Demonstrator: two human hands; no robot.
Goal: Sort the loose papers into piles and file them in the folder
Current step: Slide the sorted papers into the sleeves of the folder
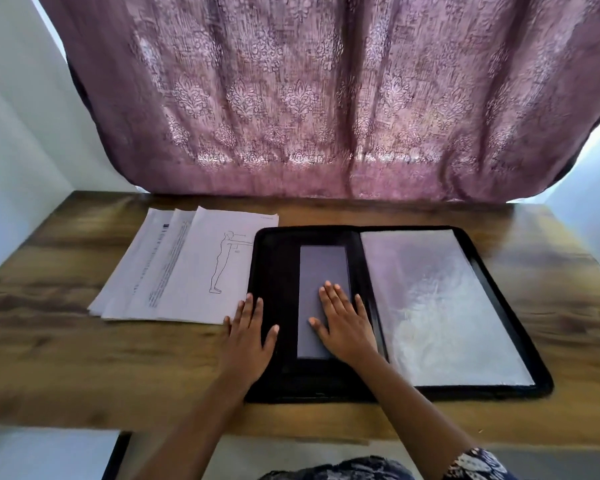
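your flat, open left hand (248, 336) lies nearest the fanned papers (184, 265) (long axis running away); your right hand (343, 323), also flat, presses the folder (274, 271).

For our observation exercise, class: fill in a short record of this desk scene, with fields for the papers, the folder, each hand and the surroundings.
papers: fanned on table, left of folder, unfiled
folder: black, open flat
left hand: flat on folder's left edge
right hand: flat on grey panel, folder's left half
clear sleeve: folder's right half
curtain: purple, behind table
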